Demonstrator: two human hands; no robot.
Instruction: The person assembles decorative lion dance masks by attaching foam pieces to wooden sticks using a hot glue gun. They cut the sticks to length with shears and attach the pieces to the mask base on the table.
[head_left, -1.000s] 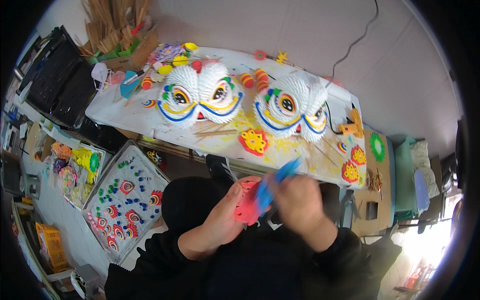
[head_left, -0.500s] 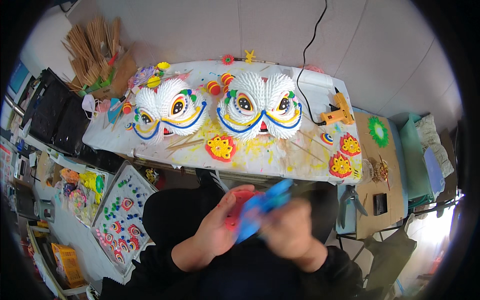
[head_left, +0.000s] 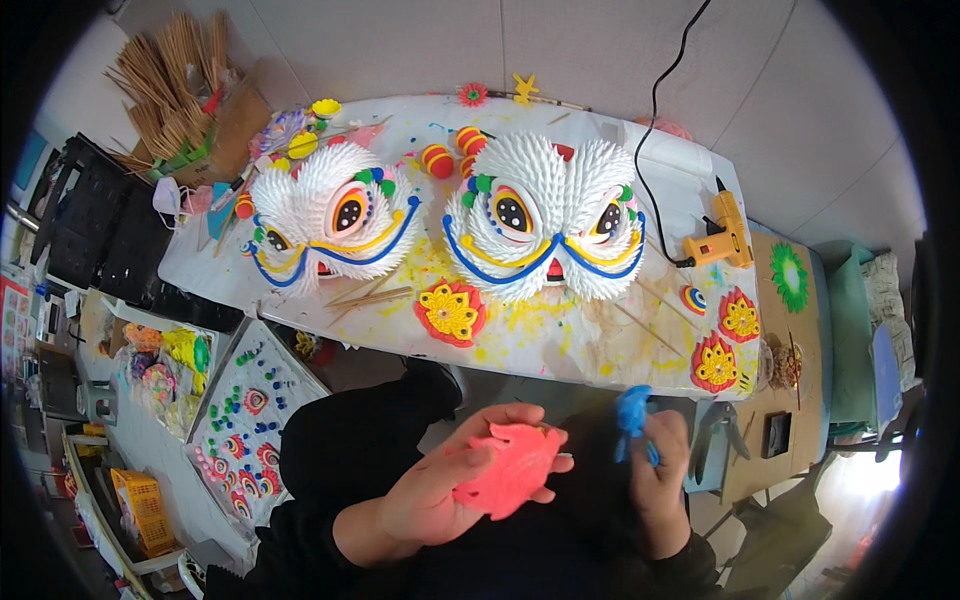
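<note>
My left hand [head_left: 430,490] grips a flat pinkish-red clay piece [head_left: 508,468] with a jagged, flame-like edge, held over my lap with its plain face showing. Off to the right, my right hand [head_left: 660,470] is closed on a crumpled blue sheet [head_left: 632,418], slightly blurred and apart from the red piece. On the table ahead sit two white lion-head masks [head_left: 330,215] [head_left: 548,215] with large eyes and blue and yellow trim. Nearest my hands on its front part lies a red and yellow flame-edged ornament [head_left: 450,310]; two similar ornaments [head_left: 739,316] [head_left: 714,362] lie at the right.
The paint-stained table [head_left: 580,350] also holds a yellow glue gun [head_left: 722,235] with a black cord, and thin sticks [head_left: 372,298]. Pliers [head_left: 720,435] lie to the right. At left stand a tray [head_left: 300,372] of small clay pieces and a box of bamboo sticks [head_left: 235,140].
My right hand has moved right, taking the blue sheet away from the red piece. My left hand now shows the piece's plain face more fully. The view has shifted slightly.
</note>
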